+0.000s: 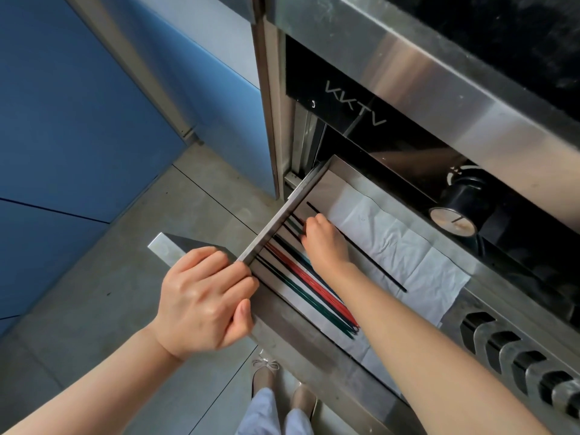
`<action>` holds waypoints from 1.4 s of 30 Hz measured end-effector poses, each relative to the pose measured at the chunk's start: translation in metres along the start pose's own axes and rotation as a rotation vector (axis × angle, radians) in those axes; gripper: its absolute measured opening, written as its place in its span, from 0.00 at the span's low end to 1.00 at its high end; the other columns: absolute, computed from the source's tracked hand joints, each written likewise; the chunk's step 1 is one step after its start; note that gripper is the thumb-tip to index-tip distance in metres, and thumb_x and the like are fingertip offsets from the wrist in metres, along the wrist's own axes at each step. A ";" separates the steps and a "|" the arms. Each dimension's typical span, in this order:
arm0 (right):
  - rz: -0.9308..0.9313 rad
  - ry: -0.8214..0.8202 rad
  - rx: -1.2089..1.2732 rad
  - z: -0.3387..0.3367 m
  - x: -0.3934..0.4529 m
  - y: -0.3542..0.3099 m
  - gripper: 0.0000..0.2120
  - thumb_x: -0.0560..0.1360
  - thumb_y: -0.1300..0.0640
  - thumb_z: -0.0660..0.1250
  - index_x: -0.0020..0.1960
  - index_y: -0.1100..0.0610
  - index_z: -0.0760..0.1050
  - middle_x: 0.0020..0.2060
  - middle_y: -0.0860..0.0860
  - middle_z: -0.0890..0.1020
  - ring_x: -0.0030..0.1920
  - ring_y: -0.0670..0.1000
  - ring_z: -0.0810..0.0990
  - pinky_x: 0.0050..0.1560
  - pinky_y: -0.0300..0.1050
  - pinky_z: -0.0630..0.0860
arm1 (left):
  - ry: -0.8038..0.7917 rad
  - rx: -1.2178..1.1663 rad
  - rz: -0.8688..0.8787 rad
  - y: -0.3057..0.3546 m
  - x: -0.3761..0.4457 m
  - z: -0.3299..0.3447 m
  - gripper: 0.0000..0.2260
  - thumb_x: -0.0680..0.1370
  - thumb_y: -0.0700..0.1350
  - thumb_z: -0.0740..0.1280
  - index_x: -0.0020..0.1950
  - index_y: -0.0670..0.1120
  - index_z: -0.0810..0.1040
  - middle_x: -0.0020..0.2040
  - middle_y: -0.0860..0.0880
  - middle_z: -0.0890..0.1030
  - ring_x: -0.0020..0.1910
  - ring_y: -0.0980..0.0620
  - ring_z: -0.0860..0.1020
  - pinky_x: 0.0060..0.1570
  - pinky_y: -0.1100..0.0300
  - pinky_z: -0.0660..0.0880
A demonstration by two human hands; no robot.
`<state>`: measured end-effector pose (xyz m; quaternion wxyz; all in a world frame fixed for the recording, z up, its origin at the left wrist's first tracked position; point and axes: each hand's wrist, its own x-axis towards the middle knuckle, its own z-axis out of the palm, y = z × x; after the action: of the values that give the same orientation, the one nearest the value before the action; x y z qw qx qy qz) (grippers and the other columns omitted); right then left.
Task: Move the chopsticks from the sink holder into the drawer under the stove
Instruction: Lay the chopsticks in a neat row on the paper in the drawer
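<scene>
The steel drawer under the stove stands pulled out. My left hand grips its front edge at the left corner. Several chopsticks, red, green and dark, lie in a bundle along the drawer's left side. One black chopstick lies apart on the white paper liner. My right hand is inside the drawer with its fingers curled over the far ends of the bundled chopsticks.
The stove front with a black knob and vent slots hangs over the drawer's right side. Blue cabinet doors stand to the left. Grey floor tiles and my feet are below.
</scene>
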<state>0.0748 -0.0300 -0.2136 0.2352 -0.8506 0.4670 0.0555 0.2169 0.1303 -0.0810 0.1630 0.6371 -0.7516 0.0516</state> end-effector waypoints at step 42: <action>0.167 0.111 0.230 -0.011 -0.122 0.087 0.05 0.73 0.62 0.70 0.49 0.56 0.78 0.45 0.51 0.81 0.48 0.51 0.78 0.44 0.45 0.78 | -0.080 0.002 -0.055 0.004 0.003 -0.010 0.20 0.78 0.46 0.51 0.37 0.45 0.80 0.34 0.47 0.78 0.32 0.42 0.73 0.45 0.53 0.71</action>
<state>-0.0658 0.0197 -0.1959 0.2993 -0.7780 0.5518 -0.0259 0.2149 0.1309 -0.0700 0.1337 0.6592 -0.7397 0.0225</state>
